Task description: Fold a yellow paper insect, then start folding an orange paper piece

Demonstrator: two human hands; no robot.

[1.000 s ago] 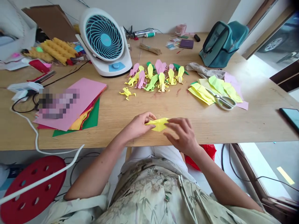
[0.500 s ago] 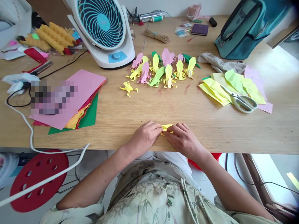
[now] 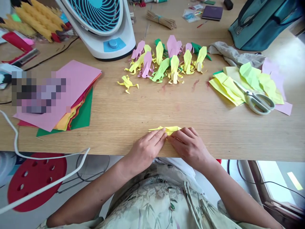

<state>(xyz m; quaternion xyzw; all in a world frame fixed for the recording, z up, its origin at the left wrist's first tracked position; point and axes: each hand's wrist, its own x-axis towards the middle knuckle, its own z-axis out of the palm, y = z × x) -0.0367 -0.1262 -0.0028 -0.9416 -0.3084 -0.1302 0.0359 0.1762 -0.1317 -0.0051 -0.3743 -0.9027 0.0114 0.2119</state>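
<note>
A folded yellow paper (image 3: 166,128) lies flat on the wooden table (image 3: 124,117), close to its front edge. My left hand (image 3: 147,149) presses on the paper's left part, its fingers held close together. My right hand (image 3: 188,146) presses on the right part with curled fingers. Most of the paper is hidden under the two hands; only its far edge shows.
Several folded paper figures (image 3: 166,62) in yellow, pink and green stand mid-table, with one yellow figure (image 3: 127,84) apart. A stack of coloured sheets (image 3: 78,82) lies to the left. Scissors (image 3: 258,100) rest on cut yellow papers (image 3: 226,84) to the right. A fan (image 3: 100,28) and a teal bag (image 3: 264,22) stand behind.
The yellow paper was held up between both hands; now it lies on the table, pressed flat and narrower. The view has tipped down and moved closer.
</note>
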